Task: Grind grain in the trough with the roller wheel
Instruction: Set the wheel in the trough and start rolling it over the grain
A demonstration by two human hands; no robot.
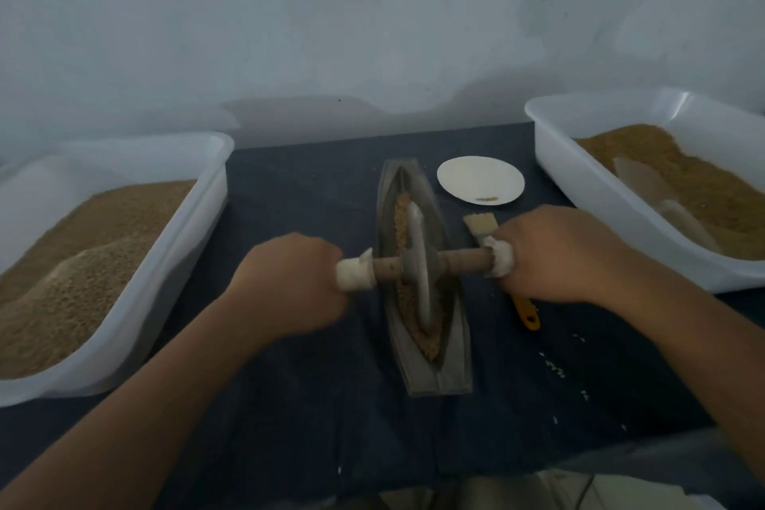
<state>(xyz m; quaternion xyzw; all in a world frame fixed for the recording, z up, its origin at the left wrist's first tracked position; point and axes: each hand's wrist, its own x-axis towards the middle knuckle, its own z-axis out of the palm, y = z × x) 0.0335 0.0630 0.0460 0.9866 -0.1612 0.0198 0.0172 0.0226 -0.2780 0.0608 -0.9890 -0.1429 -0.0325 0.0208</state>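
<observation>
Mid-grind: fingers of my left hand and right hand wrapped round the white-capped ends of the grey disc roller wheel, which sits mid-way in the boat-shaped grey metal trough on tan grain, so next probably a steady, level push.

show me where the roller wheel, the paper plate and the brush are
roller wheel (423, 294), head view, lower part of the grey disc
paper plate (480, 178), head view, its bare middle
brush (479, 224), head view, the pale bristles
</observation>
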